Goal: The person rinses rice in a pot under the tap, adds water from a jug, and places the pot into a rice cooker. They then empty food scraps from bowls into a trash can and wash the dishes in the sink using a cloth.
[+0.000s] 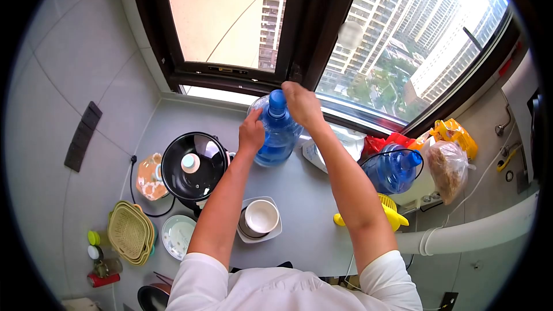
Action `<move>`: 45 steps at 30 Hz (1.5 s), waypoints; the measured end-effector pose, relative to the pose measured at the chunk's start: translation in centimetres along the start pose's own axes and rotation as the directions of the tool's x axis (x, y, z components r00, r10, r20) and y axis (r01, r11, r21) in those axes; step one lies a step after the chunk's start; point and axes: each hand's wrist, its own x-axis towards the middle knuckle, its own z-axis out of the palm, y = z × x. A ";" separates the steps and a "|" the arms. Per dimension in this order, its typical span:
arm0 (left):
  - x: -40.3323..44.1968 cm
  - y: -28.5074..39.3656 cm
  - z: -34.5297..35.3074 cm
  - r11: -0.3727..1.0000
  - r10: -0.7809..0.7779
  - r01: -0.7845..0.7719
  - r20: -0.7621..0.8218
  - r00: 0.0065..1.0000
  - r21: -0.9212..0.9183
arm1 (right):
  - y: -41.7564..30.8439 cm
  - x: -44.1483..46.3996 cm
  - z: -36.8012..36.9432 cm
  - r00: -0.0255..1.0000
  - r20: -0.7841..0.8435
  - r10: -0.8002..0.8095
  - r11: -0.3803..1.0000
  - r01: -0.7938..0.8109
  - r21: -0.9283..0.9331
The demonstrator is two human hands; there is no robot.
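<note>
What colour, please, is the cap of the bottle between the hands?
The cap is blue, seen best in the head view.

Bottle (278, 141) btwn pot (204, 175) (L) & 2nd bottle (387, 171) (R), window (302, 31) behind; bowls (262, 217) in tray (277, 229) in front.

Left fingers (254, 117) and right fingers (294, 93) near the cap (277, 101) of a blue bottle (279, 138) beside a window (397, 52).

A black-lidded pot (197, 167) stands near a plate (178, 236), stacked baskets (130, 232) to its left.
</note>
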 end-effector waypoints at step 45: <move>0.7 -0.3 -0.6 0.994 -0.038 0.030 0.069 0.997 0.107 | 4.7 -6.5 2.5 0.981 -0.183 0.063 0.887 0.029 0.461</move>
